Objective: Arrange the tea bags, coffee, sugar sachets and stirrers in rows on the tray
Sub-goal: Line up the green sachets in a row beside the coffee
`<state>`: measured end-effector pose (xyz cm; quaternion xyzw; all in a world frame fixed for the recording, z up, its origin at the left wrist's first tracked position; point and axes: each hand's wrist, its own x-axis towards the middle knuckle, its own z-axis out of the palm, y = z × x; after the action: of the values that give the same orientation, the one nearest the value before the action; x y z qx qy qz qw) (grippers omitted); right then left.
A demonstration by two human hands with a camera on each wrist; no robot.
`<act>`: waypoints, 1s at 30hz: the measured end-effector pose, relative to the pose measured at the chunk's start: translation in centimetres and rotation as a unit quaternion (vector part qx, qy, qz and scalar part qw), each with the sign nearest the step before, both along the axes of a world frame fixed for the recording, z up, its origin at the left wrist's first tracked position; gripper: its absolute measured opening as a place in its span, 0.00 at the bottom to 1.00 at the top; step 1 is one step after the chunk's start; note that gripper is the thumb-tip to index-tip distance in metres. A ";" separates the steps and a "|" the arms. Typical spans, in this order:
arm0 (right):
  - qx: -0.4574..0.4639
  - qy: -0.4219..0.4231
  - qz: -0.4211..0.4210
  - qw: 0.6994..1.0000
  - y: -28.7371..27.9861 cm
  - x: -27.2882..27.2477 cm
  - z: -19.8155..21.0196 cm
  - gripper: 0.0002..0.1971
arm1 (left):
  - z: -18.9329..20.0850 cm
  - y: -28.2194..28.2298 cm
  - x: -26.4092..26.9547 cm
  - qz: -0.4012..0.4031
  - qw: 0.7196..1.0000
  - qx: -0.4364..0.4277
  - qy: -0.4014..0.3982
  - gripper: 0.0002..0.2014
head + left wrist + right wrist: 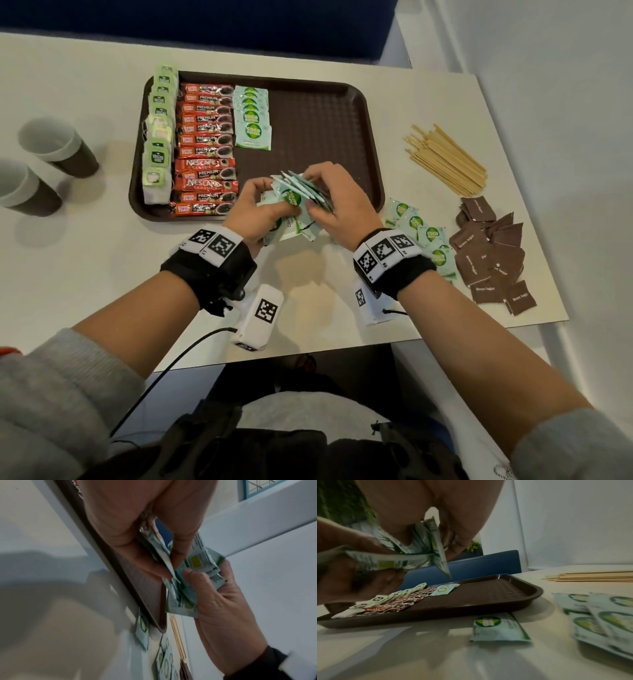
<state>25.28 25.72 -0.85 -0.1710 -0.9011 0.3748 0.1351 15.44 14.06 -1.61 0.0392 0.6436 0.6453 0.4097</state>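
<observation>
A brown tray (318,113) holds a row of green tea bags (158,137), a row of red coffee sachets (205,144) and a short row of green-white sugar sachets (251,118). Both hands hold a fanned bundle of green-white sachets (298,193) above the tray's front edge. My left hand (260,209) grips the bundle's left side, and my right hand (329,202) pinches its right side. In the left wrist view the bundle (197,561) sits between both hands' fingers. More green-white sachets (423,233), brown sugar sachets (489,250) and wooden stirrers (445,161) lie on the table to the right.
Two paper cups (51,144) stand left of the tray on the white table (85,257). One loose green-white sachet (498,628) lies just in front of the tray. The table's right edge runs close to the brown sachets. A blue seat back stands behind the table.
</observation>
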 end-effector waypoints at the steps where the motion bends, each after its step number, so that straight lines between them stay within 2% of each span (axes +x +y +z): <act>1: 0.001 -0.006 0.012 1.000 -0.2 -0.6 0.0 0.18 | 0.2 -0.1 -0.5 0.004 1.000 0.010 -0.009 0.23; 4: -0.009 -0.029 0.038 0.999 -0.9 -2.4 -0.1 0.20 | 0.5 -0.5 -2.2 0.007 0.998 0.030 -0.046 0.25; 7: -0.042 -0.017 0.029 0.999 -2.0 -4.4 -0.5 0.21 | 0.1 -0.8 -4.2 -0.002 0.998 0.024 -0.059 0.39; 10: -0.076 -0.025 0.029 0.996 -2.5 -6.4 -0.6 0.21 | -0.4 -0.9 -5.8 -0.006 0.996 0.034 -0.077 0.43; 12: -0.097 -0.031 0.024 0.994 -2.4 -7.7 -0.4 0.18 | 0.3 -1.0 -6.5 -0.015 0.995 0.054 -0.085 0.38; 15: -0.100 -0.029 0.025 0.994 -2.2 -9.2 -0.1 0.17 | 0.8 -1.0 -7.7 -0.035 0.990 0.086 -0.102 0.15; 16: -0.095 -0.026 0.028 0.995 -2.2 -9.6 0.0 0.17 | 1.0 -1.1 -8.0 -0.046 0.987 0.104 -0.113 0.12; 21: -0.072 -0.041 0.026 0.996 -2.3 -10.9 0.1 0.17 | 1.3 -1.2 -9.4 -0.044 0.982 0.106 -0.149 0.14; 24: -0.052 -0.059 0.032 0.996 -2.5 -11.6 0.0 0.18 | 1.6 -1.0 -9.8 -0.034 0.979 0.126 -0.155 0.08; 25: -0.043 -0.070 0.037 0.996 -2.6 -11.8 0.0 0.18 | 1.6 -1.0 -9.9 -0.034 0.980 0.121 -0.155 0.09; 28: -0.033 -0.069 0.050 0.996 -2.9 -12.2 -0.3 0.20 | 1.4 -0.9 -10.3 -0.032 0.988 0.081 -0.125 0.14; 30: -0.046 -0.058 0.053 0.996 -2.9 -12.3 -0.3 0.23 | 0.9 -0.9 -10.7 -0.014 0.993 0.063 -0.098 0.12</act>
<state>12.95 22.79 -1.17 -0.1506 -0.8970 0.4119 0.0551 4.70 13.12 -0.75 0.0106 0.5575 0.6800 0.4760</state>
